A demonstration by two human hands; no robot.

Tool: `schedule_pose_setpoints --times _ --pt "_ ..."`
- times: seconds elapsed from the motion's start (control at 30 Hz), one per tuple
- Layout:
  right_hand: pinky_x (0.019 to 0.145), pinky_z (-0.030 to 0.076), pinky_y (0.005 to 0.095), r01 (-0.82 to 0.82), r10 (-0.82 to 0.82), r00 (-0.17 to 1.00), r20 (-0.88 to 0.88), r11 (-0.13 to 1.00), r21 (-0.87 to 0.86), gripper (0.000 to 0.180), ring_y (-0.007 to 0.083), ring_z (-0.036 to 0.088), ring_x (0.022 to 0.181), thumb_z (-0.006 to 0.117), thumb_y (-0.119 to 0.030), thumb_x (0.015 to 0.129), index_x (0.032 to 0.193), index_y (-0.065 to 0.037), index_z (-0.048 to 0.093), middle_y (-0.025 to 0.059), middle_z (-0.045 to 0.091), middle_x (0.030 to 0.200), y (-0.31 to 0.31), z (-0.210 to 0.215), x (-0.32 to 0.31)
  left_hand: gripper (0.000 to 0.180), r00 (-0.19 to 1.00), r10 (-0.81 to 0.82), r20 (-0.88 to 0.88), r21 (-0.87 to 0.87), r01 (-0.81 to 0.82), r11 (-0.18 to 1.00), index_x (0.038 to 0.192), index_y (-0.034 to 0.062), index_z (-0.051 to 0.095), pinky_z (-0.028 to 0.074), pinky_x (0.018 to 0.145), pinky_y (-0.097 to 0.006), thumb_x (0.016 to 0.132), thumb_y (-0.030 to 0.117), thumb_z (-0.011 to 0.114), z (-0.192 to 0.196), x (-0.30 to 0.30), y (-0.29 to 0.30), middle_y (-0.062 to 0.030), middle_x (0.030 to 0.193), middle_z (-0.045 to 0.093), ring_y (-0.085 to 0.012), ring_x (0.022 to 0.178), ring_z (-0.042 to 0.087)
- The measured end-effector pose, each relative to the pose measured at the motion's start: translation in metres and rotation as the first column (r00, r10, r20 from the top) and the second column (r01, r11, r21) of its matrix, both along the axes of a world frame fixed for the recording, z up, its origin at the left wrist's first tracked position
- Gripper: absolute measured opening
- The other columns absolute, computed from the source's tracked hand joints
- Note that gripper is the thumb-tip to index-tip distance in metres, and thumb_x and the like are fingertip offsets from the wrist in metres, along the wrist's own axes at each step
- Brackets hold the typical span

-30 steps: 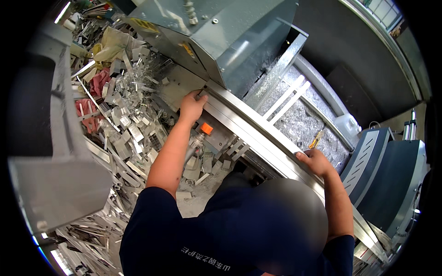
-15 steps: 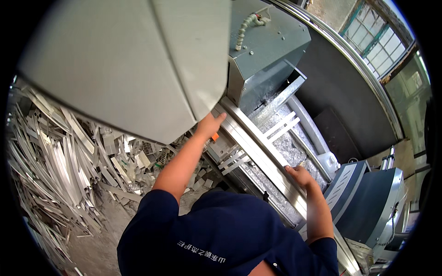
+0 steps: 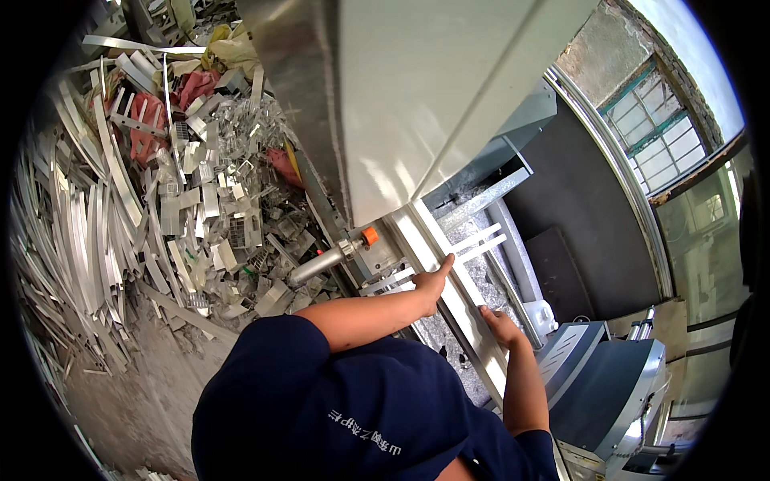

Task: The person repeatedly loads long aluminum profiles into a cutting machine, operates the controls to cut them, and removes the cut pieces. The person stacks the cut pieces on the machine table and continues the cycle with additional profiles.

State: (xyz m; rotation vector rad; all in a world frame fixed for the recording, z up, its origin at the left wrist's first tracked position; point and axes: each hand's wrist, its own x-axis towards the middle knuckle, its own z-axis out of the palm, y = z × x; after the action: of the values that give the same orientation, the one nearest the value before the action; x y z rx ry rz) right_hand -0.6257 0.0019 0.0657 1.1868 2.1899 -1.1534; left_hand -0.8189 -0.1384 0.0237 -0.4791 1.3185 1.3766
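- long silver straight profile [image 3: 468, 306]: bare metal, smooth, bright sheen
- pale grey angular machine housing [image 3: 425, 96]: looks like painted metal, smooth, soft gloss
- blue-grey slotted machine head [image 3: 601, 389]: painted metal look, smooth, low sheen
- orange round cap [image 3: 370, 236]: plastic-looking
- silver cylinder [image 3: 319, 264]: smooth metal
- silver curved offcut strips [image 3: 76, 240]: metal, some shiny, some dull
- white jug [image 3: 541, 314]: plastic, semi-translucent
- large dark grey panel [image 3: 577, 208]: matt, material unclear
- navy short-sleeved shirt [image 3: 321, 393]: matt cloth, creased
- grey floor [image 3: 128, 409]: rough, dusty, concrete-like
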Motion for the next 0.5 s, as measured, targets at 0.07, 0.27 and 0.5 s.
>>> schedule_pose_setpoints --times 0.07,0.27,0.5 --pt "0.091 0.048 0.0377 0.026 -0.026 1.0 0.011 0.999 -0.046 0.082 0.028 0.063 0.1 0.051 -0.067 0.092 0.113 0.011 0.065 0.0234 0.068 0.105 -0.003 0.008 0.0 0.129 1.0 0.013 0.017 -0.025 -0.012 1.0 0.151 -0.0069 0.009 0.023 0.115 -0.054 0.072 0.076 0.069 0.024 0.003 -0.004 -0.0236 0.155 0.025 -0.0352 0.142 0.029" --pt "0.09 0.048 0.0345 0.117 -0.122 0.992 -0.008 0.968 -0.221 0.078 0.0216 0.062 0.098 0.052 -0.065 0.093 0.119 0.008 0.063 0.0158 0.067 0.11 0.0 -0.002 0.001 0.127 0.99 0.017 -0.138 0.037 -0.012 0.999 0.144 -0.0135 0.024 0.04 0.106 -0.051 0.067 0.073 0.075 -0.016 0.007 -0.005 -0.027 0.144 0.041 -0.0343 0.133 0.044" --pt "0.089 0.048 0.0334 0.13 -0.134 0.991 0.007 0.947 -0.295 0.071 0.0201 0.062 0.099 0.053 -0.059 0.096 0.123 0.007 0.061 0.0141 0.067 0.11 0.013 -0.021 0.011 0.058 0.967 0.234 0.104 0.407 -0.256 0.877 0.109 -0.0007 0.066 0.053 0.075 -0.036 0.076 0.044 0.084 -0.028 0.009 -0.011 -0.0106 0.105 0.068 -0.0216 0.087 0.066"
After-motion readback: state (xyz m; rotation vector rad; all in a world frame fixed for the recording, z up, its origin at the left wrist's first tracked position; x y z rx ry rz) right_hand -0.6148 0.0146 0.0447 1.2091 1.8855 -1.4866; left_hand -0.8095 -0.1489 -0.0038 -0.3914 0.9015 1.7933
